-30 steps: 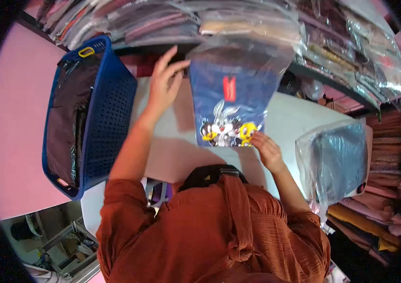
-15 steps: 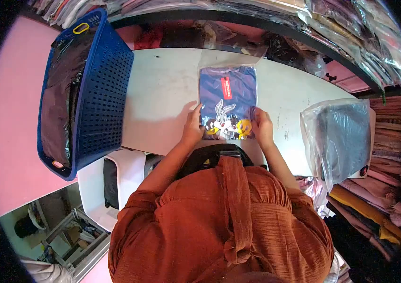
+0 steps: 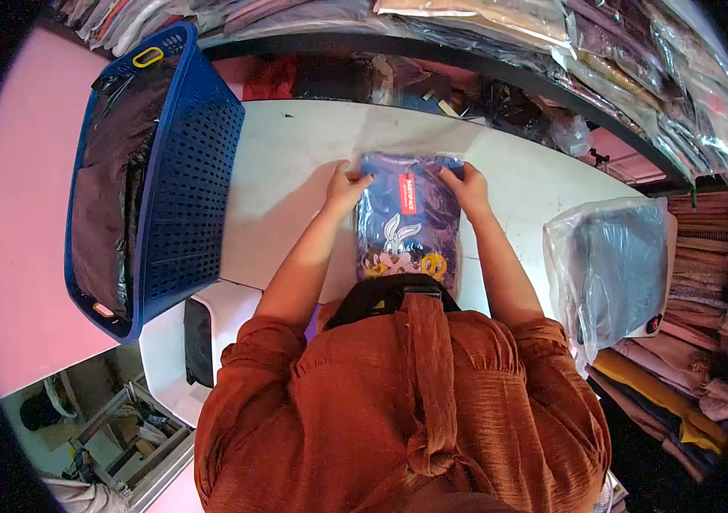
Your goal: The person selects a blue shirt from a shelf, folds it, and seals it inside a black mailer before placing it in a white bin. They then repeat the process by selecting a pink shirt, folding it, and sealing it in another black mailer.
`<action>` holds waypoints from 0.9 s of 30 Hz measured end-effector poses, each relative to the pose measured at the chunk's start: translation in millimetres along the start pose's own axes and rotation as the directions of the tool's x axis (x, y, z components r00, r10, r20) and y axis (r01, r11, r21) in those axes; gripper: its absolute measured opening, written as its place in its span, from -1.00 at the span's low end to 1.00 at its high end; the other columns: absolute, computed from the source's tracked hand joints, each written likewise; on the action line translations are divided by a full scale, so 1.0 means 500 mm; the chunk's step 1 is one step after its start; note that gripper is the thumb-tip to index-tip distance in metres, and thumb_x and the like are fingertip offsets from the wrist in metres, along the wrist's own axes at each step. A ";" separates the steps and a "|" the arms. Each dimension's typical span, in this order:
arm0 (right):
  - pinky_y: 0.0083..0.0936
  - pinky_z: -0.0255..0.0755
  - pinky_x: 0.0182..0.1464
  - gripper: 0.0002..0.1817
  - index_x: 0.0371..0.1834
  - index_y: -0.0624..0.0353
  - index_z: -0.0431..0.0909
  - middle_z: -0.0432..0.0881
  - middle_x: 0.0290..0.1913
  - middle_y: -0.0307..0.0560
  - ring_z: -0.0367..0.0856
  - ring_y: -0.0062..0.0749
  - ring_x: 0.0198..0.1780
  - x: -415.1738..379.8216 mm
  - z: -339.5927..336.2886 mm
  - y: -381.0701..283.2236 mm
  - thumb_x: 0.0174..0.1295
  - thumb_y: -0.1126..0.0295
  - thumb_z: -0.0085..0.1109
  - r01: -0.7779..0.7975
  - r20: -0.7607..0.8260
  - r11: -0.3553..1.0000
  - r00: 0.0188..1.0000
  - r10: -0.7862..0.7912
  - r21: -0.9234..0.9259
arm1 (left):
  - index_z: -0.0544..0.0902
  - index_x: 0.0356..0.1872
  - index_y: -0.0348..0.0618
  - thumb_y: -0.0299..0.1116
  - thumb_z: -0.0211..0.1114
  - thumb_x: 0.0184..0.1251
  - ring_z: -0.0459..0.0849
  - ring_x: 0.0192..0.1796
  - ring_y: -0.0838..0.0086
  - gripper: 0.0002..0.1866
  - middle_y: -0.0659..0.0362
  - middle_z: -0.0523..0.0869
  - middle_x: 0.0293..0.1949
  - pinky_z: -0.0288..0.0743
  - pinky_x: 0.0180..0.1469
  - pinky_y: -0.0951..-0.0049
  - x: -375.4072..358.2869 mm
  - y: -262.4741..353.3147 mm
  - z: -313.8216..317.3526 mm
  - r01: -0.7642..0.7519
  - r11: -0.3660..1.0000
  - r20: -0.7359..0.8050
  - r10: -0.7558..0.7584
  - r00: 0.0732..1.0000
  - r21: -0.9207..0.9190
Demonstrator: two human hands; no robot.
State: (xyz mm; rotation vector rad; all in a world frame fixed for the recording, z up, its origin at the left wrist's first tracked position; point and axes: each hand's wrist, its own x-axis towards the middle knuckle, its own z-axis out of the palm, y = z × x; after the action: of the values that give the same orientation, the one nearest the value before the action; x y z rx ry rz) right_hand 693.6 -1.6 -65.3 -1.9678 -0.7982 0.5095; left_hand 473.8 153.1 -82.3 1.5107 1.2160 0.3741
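A folded blue shirt (image 3: 431,214) in a clear plastic bag lies before me on the white table (image 3: 283,171). It carries a red label (image 3: 406,193) and a print of cartoon characters; the lower edge is hidden by my body. My left hand (image 3: 347,188) grips the bag's upper left edge, thumb on top. At the upper right corner my right hand (image 3: 469,188) holds the bag the same way. The fingers underneath are hidden.
To the left stands a tall blue plastic basket (image 3: 184,188) with dark bagged items. A dark bagged garment (image 3: 612,265) rests at the table's right end. Shelves of bagged clothes (image 3: 484,21) run along the back, and folded fabrics (image 3: 706,282) are stacked at right.
Both hands have moved from the lower sides of the bagged shirt up to its top corners. The shirt sits closer to my body, its lower edge now covered.
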 end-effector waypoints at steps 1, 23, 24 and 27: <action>-0.40 0.49 -0.33 -0.59 -0.18 0.34 0.59 0.68 -0.38 0.12 0.65 -0.28 -0.42 0.014 0.005 -0.007 0.10 0.18 0.31 -0.076 0.118 0.991 0.989 0.089 -0.110 | 0.33 0.23 -0.35 -0.34 0.37 0.20 0.65 -0.10 0.39 -0.38 0.03 0.66 -0.08 0.52 -0.01 0.41 0.009 0.007 -0.003 -0.007 1.000 -0.003 0.007 1.000 0.000; -0.15 0.25 0.27 -0.67 -0.08 0.11 0.65 0.61 0.00 -0.09 0.49 -0.16 0.10 -0.134 -0.112 -0.054 0.04 0.34 0.33 0.708 0.366 0.704 0.668 -0.648 -0.047 | 0.70 -0.17 0.06 -0.48 0.43 -0.11 0.47 0.13 0.33 -0.63 0.32 0.65 0.01 0.26 0.23 0.25 -0.165 0.044 -0.116 -0.819 0.405 0.445 0.695 0.565 0.407; -0.10 0.21 0.31 -0.61 -0.03 0.11 0.63 0.56 0.08 -0.08 0.44 -0.12 0.15 -0.158 -0.098 -0.032 0.01 0.34 0.33 0.772 0.415 0.615 0.618 -0.668 -0.158 | 0.69 -0.12 0.03 -0.47 0.42 -0.08 0.46 0.15 0.32 -0.61 0.31 0.62 0.10 0.23 0.25 0.25 -0.177 0.009 -0.108 -0.820 0.377 0.509 0.649 0.565 0.431; -0.11 0.19 0.32 -0.46 0.09 0.12 0.54 0.47 0.17 -0.08 0.38 -0.15 0.20 -0.200 -0.081 -0.008 -0.06 0.35 0.33 0.820 0.481 0.538 0.559 -0.675 -0.198 | 0.66 -0.07 0.04 -0.45 0.41 -0.03 0.48 0.13 0.31 -0.60 0.27 0.56 0.16 0.26 0.24 0.24 -0.198 -0.042 -0.103 -0.845 0.317 0.480 0.713 0.511 0.430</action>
State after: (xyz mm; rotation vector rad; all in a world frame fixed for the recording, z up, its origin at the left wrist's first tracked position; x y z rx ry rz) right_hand 647.3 -95.5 -39.0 -1.6309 -2.0271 0.1406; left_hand 382.2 95.9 -46.8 2.6669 0.2808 0.4470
